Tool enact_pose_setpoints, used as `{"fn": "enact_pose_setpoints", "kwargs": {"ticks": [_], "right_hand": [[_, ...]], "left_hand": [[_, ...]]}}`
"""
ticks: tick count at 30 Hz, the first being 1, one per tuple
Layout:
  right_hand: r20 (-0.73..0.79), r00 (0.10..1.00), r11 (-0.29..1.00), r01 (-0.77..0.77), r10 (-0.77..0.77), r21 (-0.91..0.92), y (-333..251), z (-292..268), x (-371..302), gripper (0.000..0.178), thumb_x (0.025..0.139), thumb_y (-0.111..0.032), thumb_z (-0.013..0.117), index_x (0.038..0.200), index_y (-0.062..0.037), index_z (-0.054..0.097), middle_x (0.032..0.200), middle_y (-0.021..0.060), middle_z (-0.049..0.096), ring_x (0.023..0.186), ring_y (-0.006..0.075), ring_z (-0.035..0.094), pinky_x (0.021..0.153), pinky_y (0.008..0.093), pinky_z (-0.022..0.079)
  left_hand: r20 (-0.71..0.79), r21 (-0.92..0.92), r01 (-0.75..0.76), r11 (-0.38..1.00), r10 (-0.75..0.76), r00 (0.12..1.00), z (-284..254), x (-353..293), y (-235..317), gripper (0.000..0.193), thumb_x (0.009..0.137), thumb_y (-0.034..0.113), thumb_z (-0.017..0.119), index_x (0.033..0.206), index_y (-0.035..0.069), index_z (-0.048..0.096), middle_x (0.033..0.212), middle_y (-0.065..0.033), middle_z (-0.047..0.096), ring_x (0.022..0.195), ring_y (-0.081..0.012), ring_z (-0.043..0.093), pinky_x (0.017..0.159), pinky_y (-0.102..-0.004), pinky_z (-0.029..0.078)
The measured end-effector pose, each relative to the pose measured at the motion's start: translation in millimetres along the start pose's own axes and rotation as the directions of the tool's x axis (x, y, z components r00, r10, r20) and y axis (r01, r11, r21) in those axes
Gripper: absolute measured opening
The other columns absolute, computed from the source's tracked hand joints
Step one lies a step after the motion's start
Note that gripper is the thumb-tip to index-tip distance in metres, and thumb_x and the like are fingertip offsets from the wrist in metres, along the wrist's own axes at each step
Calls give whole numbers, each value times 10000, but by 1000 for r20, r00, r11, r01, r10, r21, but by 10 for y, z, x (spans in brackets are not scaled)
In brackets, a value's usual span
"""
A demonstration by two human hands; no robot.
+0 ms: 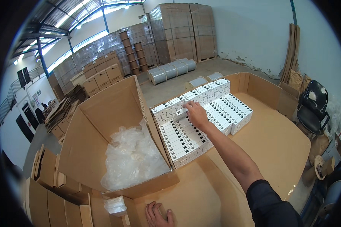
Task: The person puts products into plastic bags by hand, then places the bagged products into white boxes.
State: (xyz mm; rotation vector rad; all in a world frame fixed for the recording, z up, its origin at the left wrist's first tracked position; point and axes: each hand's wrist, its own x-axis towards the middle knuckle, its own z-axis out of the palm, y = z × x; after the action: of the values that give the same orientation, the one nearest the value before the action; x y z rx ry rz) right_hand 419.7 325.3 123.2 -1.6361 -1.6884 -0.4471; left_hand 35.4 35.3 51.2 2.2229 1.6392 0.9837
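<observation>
My right hand (196,115) reaches forward and pinches one small white box (181,112) by its end, tilted just above the rows. Around it, several rows of slim white boxes (189,138) with dark and grey squares lie packed side by side on the cardboard-covered table (263,130). A taller row of white boxes (212,92) stands behind them. My left hand (158,215) rests on the cardboard at the lower edge, fingers slightly curved and thumb apart, holding nothing that I can see. Left of it lies a small stack of clear plastic bags (116,205).
A large open carton (98,113) holding loose clear plastic bags (130,155) stands left of the white boxes. Cardboard walls (259,85) border the table's far side. A black chair (313,106) is at right. Folded cartons (49,196) stand at lower left; grey spools (173,70) lie beyond.
</observation>
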Motion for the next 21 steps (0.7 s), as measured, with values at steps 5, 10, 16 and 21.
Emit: {"fn": "enact_pose_setpoints", "kwargs": {"ticks": [5, 10, 16, 21], "right_hand": [[-124, 992, 995, -8, 20, 98, -249, -273, -241, 321, 865, -32, 698, 1160, -144, 635, 1181, 117, 606, 875, 320, 676, 745, 441, 559], [-143, 979, 970, -109, 142, 217, -547, -855, -703, 317, 881, 30, 681, 1163, -105, 632, 1162, 128, 594, 799, 285, 688, 656, 383, 560], [-152, 953, 876, -167, 261, 453, -1045, -1263, -1524, 312, 882, 49, 657, 1166, -78, 641, 1146, 135, 605, 736, 248, 692, 634, 349, 568], [-53, 937, 833, -281, 347, 476, -1497, -1364, -2214, 320, 871, 63, 645, 1166, -60, 638, 1100, 124, 638, 782, 260, 688, 645, 339, 566]], "left_hand": [[37, 39, -6, 999, 5, 999, 14, -54, -125, 437, 889, 188, 684, 1267, 21, 544, 1369, -199, 491, 1339, -403, 414, 1123, -516, 336], [71, 33, -30, 999, 28, 997, 36, -19, -131, 432, 873, 165, 698, 1249, 17, 545, 1361, -209, 487, 1345, -421, 399, 1128, -528, 325], [151, -6, -16, 1000, 17, 988, -143, -55, -155, 409, 892, 138, 695, 1263, 37, 555, 1392, -183, 483, 1375, -396, 387, 1153, -498, 321], [157, -166, 22, 986, 5, 988, -118, -47, -160, 409, 905, 115, 687, 1280, 23, 550, 1374, -188, 498, 1331, -376, 432, 1126, -473, 354]]}}
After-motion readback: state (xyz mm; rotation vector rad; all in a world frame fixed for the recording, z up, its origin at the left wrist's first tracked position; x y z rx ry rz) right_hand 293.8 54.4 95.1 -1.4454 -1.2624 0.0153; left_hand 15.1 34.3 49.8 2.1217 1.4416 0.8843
